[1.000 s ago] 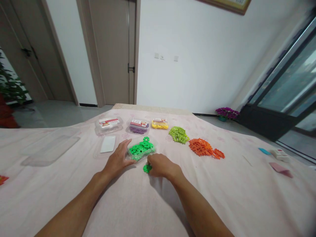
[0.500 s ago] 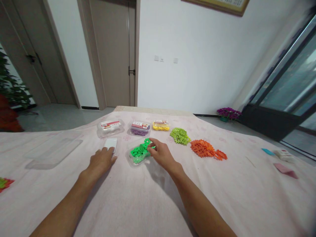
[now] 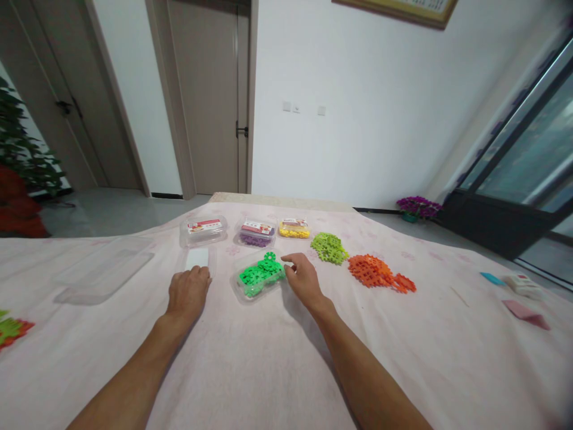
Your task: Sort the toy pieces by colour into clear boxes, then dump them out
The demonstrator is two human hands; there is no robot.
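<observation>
On a cloth-covered desk (image 3: pixel 250 370), a clear tub (image 3: pixel 242 292) of green pieces (image 3: pixel 260 273) is set between two bare hands. By the left hand (image 3: pixel 190 292), the near edge of a clear lid (image 3: pixel 197 258) is covered, fingers curled palm-down; whether the lid is gripped cannot be told. The right hand (image 3: pixel 303 276) is held at the tub's right end, thumb and forefinger parted, nothing seen between them; contact with the tub cannot be made out.

The lid seems best taken by its rim, between thumb and fingers, so that the thin plastic is not bent. The tub should be steadied low on its wall, with the heap left undisturbed. One green disc (image 3: pixel 269 256) is stood up at the tub's far side; it would be better laid flat, as it could be knocked out or caught under an edge. Beyond, a purple box (image 3: pixel 256 233) and a yellow box (image 3: pixel 294 229) are placed; room should be kept from them.
</observation>
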